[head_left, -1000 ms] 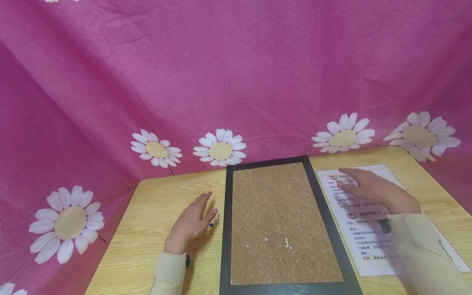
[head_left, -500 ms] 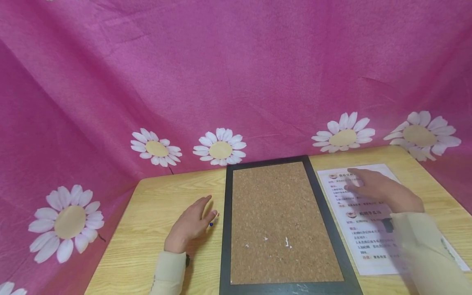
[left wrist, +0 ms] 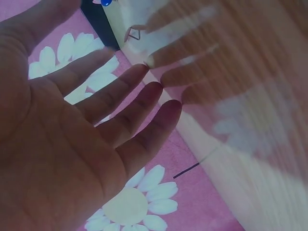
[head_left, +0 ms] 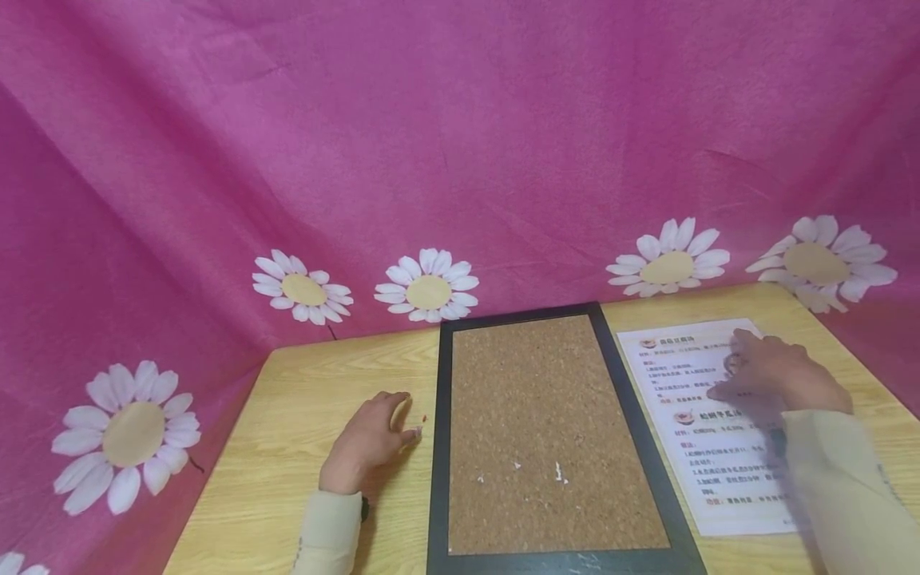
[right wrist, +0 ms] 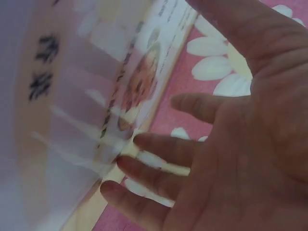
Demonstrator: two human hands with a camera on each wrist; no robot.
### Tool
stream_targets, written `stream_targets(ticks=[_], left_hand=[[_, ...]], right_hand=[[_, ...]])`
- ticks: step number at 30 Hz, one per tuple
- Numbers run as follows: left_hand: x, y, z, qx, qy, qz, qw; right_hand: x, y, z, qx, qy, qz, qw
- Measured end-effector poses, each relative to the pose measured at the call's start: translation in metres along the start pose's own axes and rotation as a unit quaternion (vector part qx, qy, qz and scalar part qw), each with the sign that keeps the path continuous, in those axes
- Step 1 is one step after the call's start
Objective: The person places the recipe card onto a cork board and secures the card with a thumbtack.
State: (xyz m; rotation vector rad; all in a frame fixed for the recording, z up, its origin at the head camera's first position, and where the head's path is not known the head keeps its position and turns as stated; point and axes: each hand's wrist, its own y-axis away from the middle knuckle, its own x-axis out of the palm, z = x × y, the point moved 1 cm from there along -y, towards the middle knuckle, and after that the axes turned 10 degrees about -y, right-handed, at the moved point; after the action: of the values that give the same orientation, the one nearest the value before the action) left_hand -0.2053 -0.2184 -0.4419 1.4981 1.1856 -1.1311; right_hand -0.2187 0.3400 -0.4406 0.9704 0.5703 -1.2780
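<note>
My left hand [head_left: 366,439] is low over the wooden table, left of the cork board [head_left: 553,399]. Its thumb and forefinger are spread apart beside a small red bit [head_left: 424,418]. The left wrist view shows its palm with fingers extended, fingertips right at the tabletop. Beyond them lie a tiny clear piece with a reddish-brown outline [left wrist: 134,33] and a blue bead-like thing [left wrist: 106,2]. Over the upper part of a printed sheet [head_left: 719,495] is my right hand [head_left: 791,375], blurred. Loosely bent fingers of that hand reach the sheet's shiny edge in the right wrist view, holding nothing.
The board's black frame [head_left: 443,447] reaches back to the pink flowered cloth [head_left: 503,160] hanging behind and at the sides. White scraps [head_left: 558,473] lie on the cork. Bare wooden tabletop [head_left: 287,415] shows at the left.
My right hand has shifted to the right across the sheet, uncovering more print. My left hand's fingers have bent more, and the blue thing has gone out of sight in the head view.
</note>
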Motion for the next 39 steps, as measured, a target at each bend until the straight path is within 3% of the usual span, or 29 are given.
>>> stream_targets(ticks=[8,20,24,29,31,34,39], left_hand=[[-0.004,0.0,-0.003,0.009,-0.002,-0.008,0.9999],[-0.001,-0.001,-0.004,0.01,0.012,0.009,0.9998],[0.0,-0.001,-0.003,0.01,0.004,0.005,0.9999],[0.001,-0.001,-0.003,0.018,-0.002,-0.006,0.9998],[0.002,-0.001,-0.002,0.019,-0.003,-0.008,0.9998],[0.002,-0.001,-0.002,0.019,-0.002,-0.009,0.9998],[0.001,-0.001,-0.002,0.016,0.008,-0.011,0.9998]], right_hand=[[-0.004,0.0,-0.007,0.048,-0.04,-0.015,0.9979],[-0.009,0.006,-0.023,0.098,-0.085,-0.047,0.9904],[-0.013,0.006,-0.028,0.081,-0.105,-0.052,0.9898],[-0.022,0.003,-0.035,0.064,-0.097,-0.02,0.993],[-0.028,0.002,-0.038,0.027,-0.094,-0.018,0.9951],[-0.038,0.001,-0.039,-0.018,-0.1,-0.05,0.9935],[-0.055,0.007,-0.027,-0.063,-0.089,-0.153,0.9821]])
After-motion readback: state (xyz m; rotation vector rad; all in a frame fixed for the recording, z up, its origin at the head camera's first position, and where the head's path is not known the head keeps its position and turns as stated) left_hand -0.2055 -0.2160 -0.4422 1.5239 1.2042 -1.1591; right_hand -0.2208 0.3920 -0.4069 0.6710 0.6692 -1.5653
